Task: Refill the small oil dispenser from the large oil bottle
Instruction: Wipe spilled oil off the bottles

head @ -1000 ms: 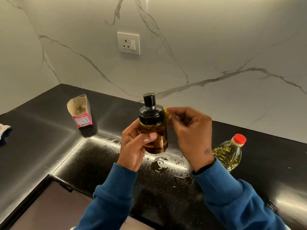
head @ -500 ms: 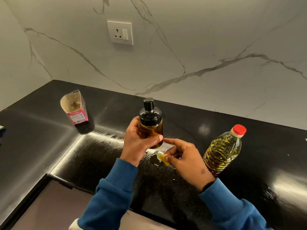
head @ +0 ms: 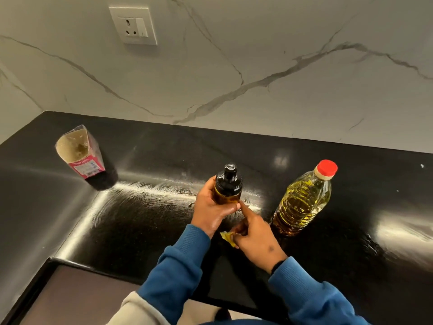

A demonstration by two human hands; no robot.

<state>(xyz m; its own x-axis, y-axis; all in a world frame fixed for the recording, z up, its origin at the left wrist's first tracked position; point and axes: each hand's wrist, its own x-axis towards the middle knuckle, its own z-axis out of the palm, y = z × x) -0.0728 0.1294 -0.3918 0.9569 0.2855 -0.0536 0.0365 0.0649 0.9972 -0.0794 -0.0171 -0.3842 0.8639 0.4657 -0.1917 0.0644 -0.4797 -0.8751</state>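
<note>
Dispenser (head: 227,186), black cap on, stands on the desk (head: 145,160) in the left grip (head: 212,211); right grip (head: 254,235), pinching a yellow scrap (head: 226,237), should drop it before uncapping the red-capped bottle (head: 302,200) beside it.

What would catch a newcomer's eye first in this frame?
The dark oil dispenser at centre, held upright in the left hand. To its right the red-capped large oil bottle stands on the black counter. The right hand pinches a yellow scrap.
</note>
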